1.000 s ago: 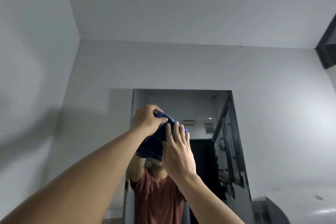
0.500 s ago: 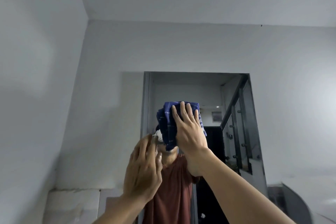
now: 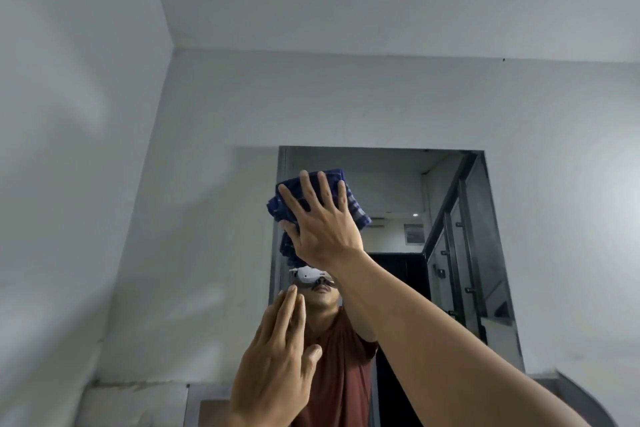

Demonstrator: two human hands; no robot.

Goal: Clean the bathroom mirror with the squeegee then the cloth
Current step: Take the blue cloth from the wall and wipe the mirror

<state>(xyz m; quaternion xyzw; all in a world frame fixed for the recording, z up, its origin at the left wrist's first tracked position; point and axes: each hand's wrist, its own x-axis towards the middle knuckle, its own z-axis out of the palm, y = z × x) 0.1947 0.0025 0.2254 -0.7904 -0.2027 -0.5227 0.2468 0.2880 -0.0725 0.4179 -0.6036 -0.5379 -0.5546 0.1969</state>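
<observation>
Your right hand (image 3: 320, 225) is raised high, palm flat and fingers spread, pressing the cloth (image 3: 349, 199) against the upper left part of the mirror (image 3: 398, 184). The cloth is dark blue with pale stripes, bunched under your palm; its edges stick out above your fingertips, to the right of your hand, and down below the heel of it along the mirror's left side. Your right forearm runs from the lower right of the view up to that hand.

Your left hand (image 3: 273, 367) is lower and nearer to you, open, fingers straight and held close together, thumb out to the right; it grips nothing. Whether its fingertips touch the glass cannot be told.

The mirror is a tall rectangle set in the far grey wall (image 3: 207, 184), its top edge well below the ceiling. In the glass you can see a reddish-brown shirt (image 3: 341, 374), a white headset (image 3: 310, 274), and a dark doorway with a glass-panelled railing to its right. The squeegee is nowhere in view
</observation>
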